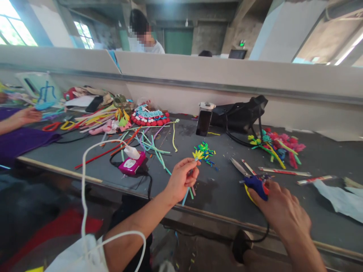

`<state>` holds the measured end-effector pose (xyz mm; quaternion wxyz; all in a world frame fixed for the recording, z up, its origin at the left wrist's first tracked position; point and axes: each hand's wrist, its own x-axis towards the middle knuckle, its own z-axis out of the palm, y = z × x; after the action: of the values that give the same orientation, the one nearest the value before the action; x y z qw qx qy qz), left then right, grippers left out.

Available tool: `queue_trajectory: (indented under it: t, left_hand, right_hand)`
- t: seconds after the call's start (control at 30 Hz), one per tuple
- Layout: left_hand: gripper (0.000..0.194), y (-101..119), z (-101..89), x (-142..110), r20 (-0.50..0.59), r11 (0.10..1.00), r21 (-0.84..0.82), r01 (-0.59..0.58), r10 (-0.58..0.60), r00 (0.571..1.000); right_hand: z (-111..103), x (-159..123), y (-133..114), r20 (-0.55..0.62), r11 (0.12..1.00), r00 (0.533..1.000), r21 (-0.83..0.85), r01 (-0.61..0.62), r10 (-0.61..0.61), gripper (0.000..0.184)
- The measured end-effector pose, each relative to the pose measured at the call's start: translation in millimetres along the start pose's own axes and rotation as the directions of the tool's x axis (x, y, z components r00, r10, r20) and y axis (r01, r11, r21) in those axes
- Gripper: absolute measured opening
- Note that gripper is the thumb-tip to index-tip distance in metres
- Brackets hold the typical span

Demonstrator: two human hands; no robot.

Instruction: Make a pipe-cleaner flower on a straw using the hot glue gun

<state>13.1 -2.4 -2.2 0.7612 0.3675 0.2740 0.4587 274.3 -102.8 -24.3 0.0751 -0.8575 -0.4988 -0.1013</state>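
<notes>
My left hand (183,179) is closed in a pinch on the base of a small yellow pipe-cleaner flower (197,155), petals up. Below that hand, a few pale blue, green and pink stems (190,195) stick out towards the table edge. Right behind the flower lies a pile of short blue, green and yellow pieces (207,152). On the right, my right hand (286,207) wraps round a blue hot glue gun (255,186) with a black cord; my fingers partly hide it. Scissors (238,166) lie beside it, blades pointing away.
A magenta power adapter (132,164) with a white plug and cable sits left of centre. Pipe cleaners (154,145) are scattered behind it. A phone (203,122) stands near a black bag (241,115). Finished flowers (283,145) lie right. A co-worker's hand (27,116) is at left.
</notes>
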Motion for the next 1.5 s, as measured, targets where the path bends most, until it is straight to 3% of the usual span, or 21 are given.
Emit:
queue_trajectory:
  t: [0.1,0.3,0.4,0.5,0.57,0.67,0.73,0.8,0.93,1.03,1.13,1.23,1.5]
  left_hand:
    - [0.022,-1.2,1.5,0.1,0.012,1.0,-0.002,0.017,-0.017,1.0]
    - [0.022,-6.3,-1.4,2.2,0.046,0.997,-0.026,0.078,-0.077,0.996]
    - [0.02,-7.1,-3.1,3.5,0.082,0.995,-0.037,0.09,-0.087,0.993]
    - [0.02,-7.0,-2.9,3.9,0.09,0.996,-0.028,0.087,-0.085,0.992]
    - [0.022,-7.1,-2.1,3.8,0.073,0.997,-0.016,0.075,-0.073,0.995]
    - [0.024,-8.4,-0.9,3.3,0.035,0.999,0.008,0.053,-0.053,0.998]
    - [0.024,-9.7,-0.2,2.9,0.01,0.999,0.024,0.044,-0.044,0.999]
    - [0.025,-11.0,0.4,2.7,-0.007,0.999,0.036,0.04,-0.04,0.999]
    - [0.026,-12.2,0.8,3.2,-0.018,0.997,0.058,0.053,-0.052,0.998]
    - [0.024,-12.7,0.9,3.8,-0.033,0.995,0.073,0.063,-0.061,0.998]
    - [0.023,-13.3,0.8,3.8,-0.057,0.995,0.083,0.055,-0.051,0.997]
    - [0.024,-13.9,0.6,2.9,-0.058,0.995,0.101,0.028,-0.022,0.998]
    - [0.025,-12.8,2.4,0.9,-0.085,0.993,0.117,-0.007,0.017,0.996]
  right_hand:
    - [10.0,-0.8,8.2,0.101,0.999,0.995,0.037,-0.007,0.003,0.062]
    - [10.9,7.9,7.8,0.268,0.984,0.961,0.142,-0.105,0.063,0.045]
    - [6.8,13.0,14.0,0.24,0.962,0.96,0.192,-0.195,0.147,0.054]
    - [-1.1,13.6,19.9,0.1,0.896,0.971,0.374,-0.238,0.217,0.056]
    - [-8.9,9.7,17.1,0.067,0.743,0.973,0.635,-0.211,0.219,0.048]
    - [-21.1,-3.0,-0.9,0.182,0.252,0.981,0.949,-0.191,0.059,0.033]
    - [-28.3,-14.4,-18.1,0.241,0.025,0.969,0.97,-0.24,-0.062,0.031]
    - [-34.7,-25.7,-34.5,0.283,-0.069,0.95,0.954,-0.293,-0.129,0.032]
    - [-43.4,-40.4,-58.5,0.332,-0.164,0.919,0.915,-0.369,-0.212,0.036]
    - [-43.0,-41.5,-71.3,0.318,-0.159,0.927,0.923,-0.351,-0.201,0.039]
    - [-36.2,-38.6,-81.2,0.286,-0.035,0.948,0.955,-0.293,-0.141,0.043]
    - [-26.9,-36.7,-87.2,0.22,0.049,0.959,0.976,-0.214,-0.18,0.042]
    - [-19.3,-36.4,-90.3,-0.088,0.394,0.967,0.902,0.179,-0.239,0.033]
